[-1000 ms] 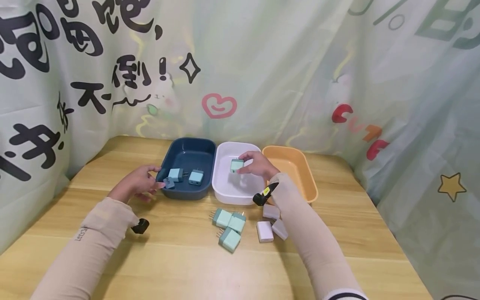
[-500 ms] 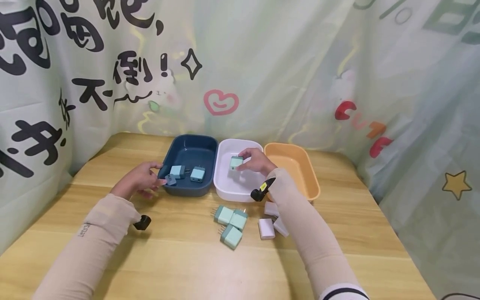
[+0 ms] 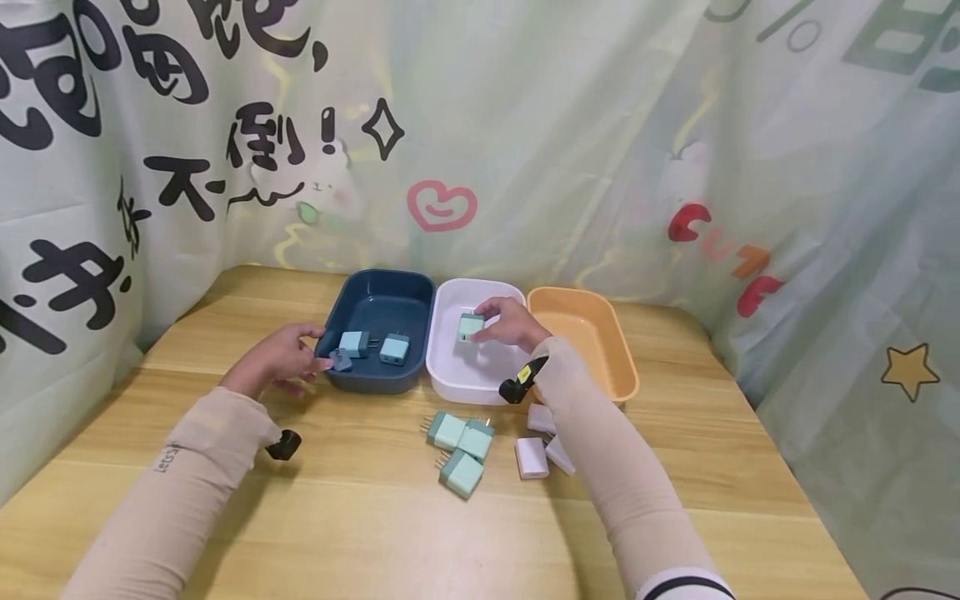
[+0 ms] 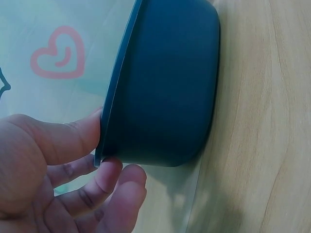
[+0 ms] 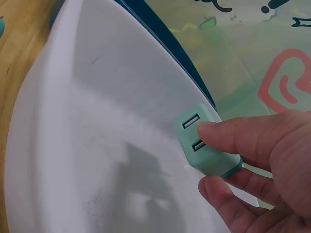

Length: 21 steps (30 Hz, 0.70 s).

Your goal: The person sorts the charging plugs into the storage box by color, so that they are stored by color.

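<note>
My right hand (image 3: 512, 323) pinches a mint-green USB charger (image 5: 206, 141) over the white bin (image 3: 457, 379). Two USB ports face up in the right wrist view, with the thumb lying by them and the fingers beneath. At the left corner of the dark blue bin (image 3: 378, 383), my left hand (image 3: 281, 360) grips the rim. Its thumb presses the rim while fingers curl under the edge, as the left wrist view shows. Inside the blue bin lie two light blue chargers (image 3: 395, 349) and a small blue-grey piece (image 3: 341, 360).
Right of the white bin stands an orange bin (image 3: 588, 312), partly behind the right forearm. Several mint-green chargers (image 3: 461, 473) lie in front on the wooden table (image 3: 360, 517). White chargers (image 3: 532, 458) lie beside the right sleeve. A printed curtain (image 3: 555, 150) hangs behind.
The right hand and its charger have drifted very slightly left over the white bin. The left hand keeps its grip on the blue bin's rim. The head view has shifted a little.
</note>
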### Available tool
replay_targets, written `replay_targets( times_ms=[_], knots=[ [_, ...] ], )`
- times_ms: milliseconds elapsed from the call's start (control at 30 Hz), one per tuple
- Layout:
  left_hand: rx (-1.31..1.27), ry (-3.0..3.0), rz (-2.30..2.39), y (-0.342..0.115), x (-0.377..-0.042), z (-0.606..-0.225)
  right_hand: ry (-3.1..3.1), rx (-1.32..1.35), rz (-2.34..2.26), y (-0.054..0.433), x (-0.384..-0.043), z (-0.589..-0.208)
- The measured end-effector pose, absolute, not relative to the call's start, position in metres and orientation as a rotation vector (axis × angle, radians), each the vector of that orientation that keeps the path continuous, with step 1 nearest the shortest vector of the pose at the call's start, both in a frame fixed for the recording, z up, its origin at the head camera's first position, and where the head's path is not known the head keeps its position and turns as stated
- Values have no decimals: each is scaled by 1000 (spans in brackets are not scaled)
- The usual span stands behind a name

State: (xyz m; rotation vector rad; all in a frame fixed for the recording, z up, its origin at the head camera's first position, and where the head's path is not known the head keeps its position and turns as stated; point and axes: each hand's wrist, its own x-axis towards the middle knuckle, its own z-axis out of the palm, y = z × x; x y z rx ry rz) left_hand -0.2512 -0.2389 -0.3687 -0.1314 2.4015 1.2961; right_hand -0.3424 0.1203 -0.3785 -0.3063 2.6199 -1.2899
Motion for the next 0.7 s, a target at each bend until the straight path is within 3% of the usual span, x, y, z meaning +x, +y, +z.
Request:
replay_targets(
  times_ms=[700],
  knots=[
    [-112,2403,1295,-240,-250,-369,2570,-318,-1394,127,-324,-370]
  ],
)
